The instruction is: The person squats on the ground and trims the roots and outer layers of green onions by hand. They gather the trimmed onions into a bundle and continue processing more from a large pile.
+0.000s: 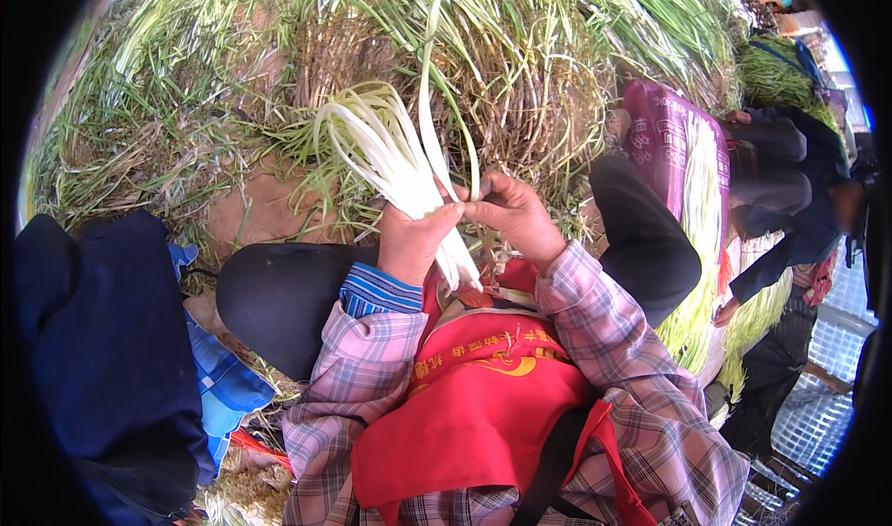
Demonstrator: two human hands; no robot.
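Observation:
My left hand [412, 239] grips a bunch of pale, blanched leafy stalks [390, 156]. Their white butt ends [456, 264] point down toward my lap, while the pale yellow leaf ends fan out and droop at upper left. My right hand [514, 212] pinches a single stalk between thumb and fingers, close against the left thumb. From that pinch a long pale leaf [431, 101] and a greener one [463, 136] stand up. Below both hands lies a red apron [481, 414] bearing yellow writing.
Heaped green stalks with dry brown roots [446, 45] cover the ground ahead. At right, sorted pale stalks [697, 177] lie along a purple printed sack [648, 129]. Another person [787, 177] reaches toward more stalks there. Dark blue clothing [118, 359] is close at left.

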